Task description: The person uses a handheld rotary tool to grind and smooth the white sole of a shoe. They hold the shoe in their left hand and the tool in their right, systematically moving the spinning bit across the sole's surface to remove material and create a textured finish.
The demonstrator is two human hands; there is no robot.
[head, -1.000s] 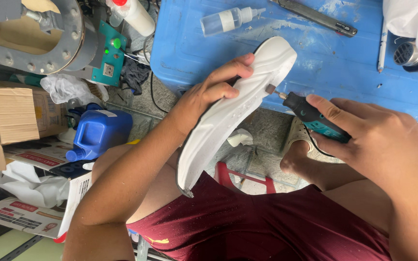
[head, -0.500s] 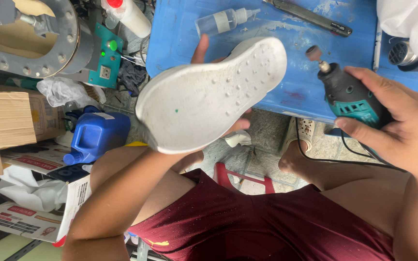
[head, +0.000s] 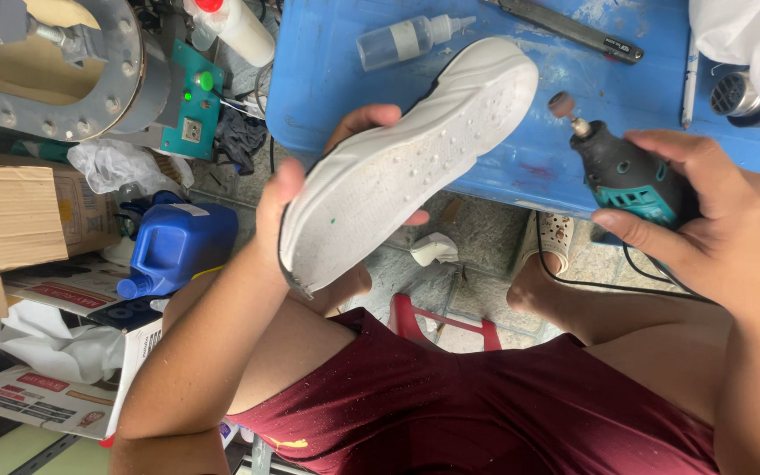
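My left hand (head: 310, 198) grips a white shoe sole (head: 406, 163) at its heel end, with the dotted underside turned up toward me and the toe pointing up right over the blue table (head: 327, 79). In my right hand (head: 723, 220) is a dark and teal handheld rotary tool (head: 631, 171). Its small grinding tip (head: 561, 105) points up left and is a short gap away from the sole's toe, not touching it. A black cord (head: 609, 286) runs from the tool across my knee.
On the blue table lie a clear squeeze bottle (head: 411, 37), a long dark tool (head: 573, 31) and a pen (head: 688, 79). At left are a blue jug (head: 178, 246), cardboard boxes (head: 24, 215), a grey round machine (head: 90, 79) and a red stool (head: 442, 325) below.
The sole has turned from edge-on to underside up and tilted. The rotary tool has drawn back off the sole and now points up left beside the toe.
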